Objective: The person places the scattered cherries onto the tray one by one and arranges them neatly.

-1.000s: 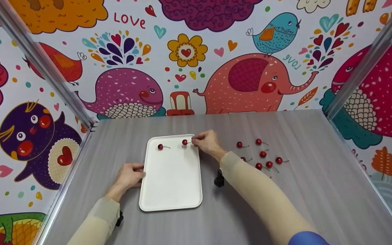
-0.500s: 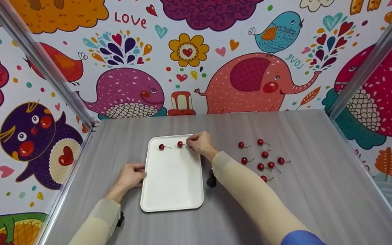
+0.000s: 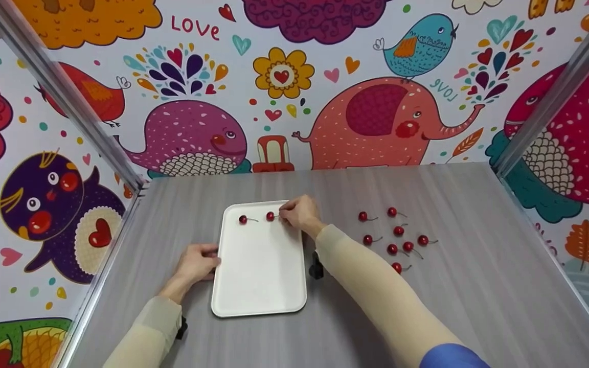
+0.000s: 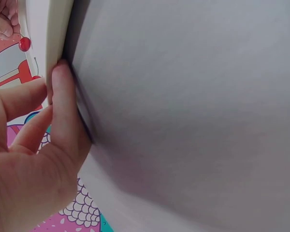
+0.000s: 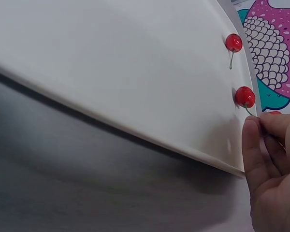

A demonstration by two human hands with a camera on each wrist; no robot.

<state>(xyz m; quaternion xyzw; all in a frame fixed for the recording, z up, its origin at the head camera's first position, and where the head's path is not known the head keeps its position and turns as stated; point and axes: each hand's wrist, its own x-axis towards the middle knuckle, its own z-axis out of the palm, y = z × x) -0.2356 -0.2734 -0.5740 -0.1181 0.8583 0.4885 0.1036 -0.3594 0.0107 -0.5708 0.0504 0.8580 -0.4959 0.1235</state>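
A red cherry (image 3: 270, 216) with thin stem is at the far part of the white tray (image 3: 258, 271), right of its middle, and it seems to rest on the tray floor. The right hand (image 3: 300, 212) is closed on this stem: the thumb and finger pinch its end, while the palm is above the far right edge of the tray. To the left of it, near the far left corner, a second cherry (image 3: 243, 220) lies on the tray, its stem pointing to the right.

The left hand (image 3: 196, 261) is at the left side of the tray. Its fingers are rather straight and a little spread, and their tips touch the rim.

On the right side of the table (image 3: 458, 286) there is a loose group of eight cherries (image 3: 399, 231), all with stems. Both arms wear beige sleeves (image 3: 371, 278), and a blue cuff (image 3: 453, 356) shows at the near right. A small black device (image 3: 316, 267) is under the right wrist.

Behind the table stands a wall (image 3: 284, 30) with coloured cartoon animals. At its far left one reads "LOVE" in red letters (image 3: 195, 28); at right, beside the elephant (image 3: 371, 125), the same word is in teal letters (image 3: 443, 92), reversed like in a mirror.
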